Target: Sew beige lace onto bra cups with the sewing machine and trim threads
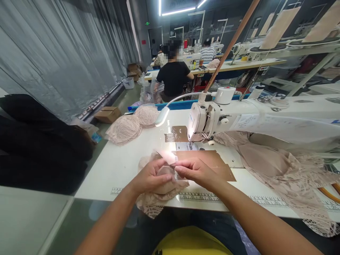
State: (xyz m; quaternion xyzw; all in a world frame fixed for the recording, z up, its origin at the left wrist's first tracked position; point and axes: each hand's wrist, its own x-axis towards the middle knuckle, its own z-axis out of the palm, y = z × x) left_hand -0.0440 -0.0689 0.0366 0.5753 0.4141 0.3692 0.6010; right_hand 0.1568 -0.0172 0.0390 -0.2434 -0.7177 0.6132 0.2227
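Note:
In front of the sewing machine (pixel 203 120), a beige lace garment piece (pixel 163 191) lies bunched at the table's front edge, and part of it hangs over. My left hand (pixel 151 177) pinches this piece, thumb on top and fingers behind. Close beside it, my right hand (pixel 195 171) is closed, thumb against forefinger, on the piece's upper edge. A pale flap (pixel 168 157) stands up between the fingertips, brightly lit by the lamp. Both hands are left of and nearer than the needle (pixel 190 144). The exact edge under the right fingertips is hard to make out.
Two stacks of beige lace cups (pixel 124 129) sit at the table's back left. A lamp (pixel 162 116) arches over the table. Brown card (pixel 207 161) is fixed by the needle. More beige lace fabric (pixel 268 163) drapes off the right side. A person (pixel 174 78) sits ahead.

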